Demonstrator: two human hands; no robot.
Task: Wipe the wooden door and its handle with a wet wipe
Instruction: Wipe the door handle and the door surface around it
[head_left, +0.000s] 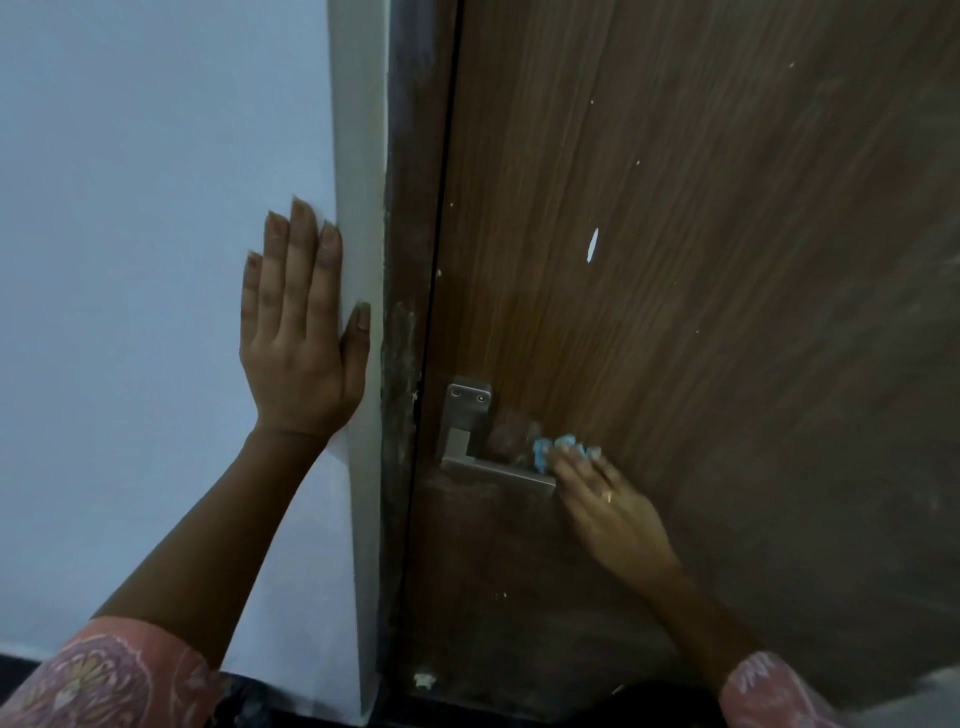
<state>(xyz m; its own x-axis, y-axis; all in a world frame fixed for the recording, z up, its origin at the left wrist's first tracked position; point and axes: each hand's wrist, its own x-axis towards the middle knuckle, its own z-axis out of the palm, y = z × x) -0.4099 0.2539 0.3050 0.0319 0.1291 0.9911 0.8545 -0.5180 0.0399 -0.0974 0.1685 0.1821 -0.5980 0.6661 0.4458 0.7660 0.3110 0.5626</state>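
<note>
Wood grain filled most of the view: the wooden door (675, 260) stood shut against its dark frame (410, 260), its brown surface flecked with small white chips, one long pale mark sitting above the handle. You had your left hand (298, 332) spread open and flat on the pale wall (130, 260), fingers pointing up, the thumb lying along the wall's light corner edge just beside the frame; it gripped nothing. Your right hand (608, 499) was down at the metal handle (493, 470), the lever jutting rightward from its screwed back plate. The fingers of that hand were closed over a bunched blue wet wipe (553, 451), pressing it against the door just above the free end of the lever, with the hand touching or nearly touching that end. A ring showed on one finger. The right hand was blurred, so the exact finger placement on the wipe could not be made out. Pink patterned sleeves (104, 680) covered both your forearms near the bottom edge.
</note>
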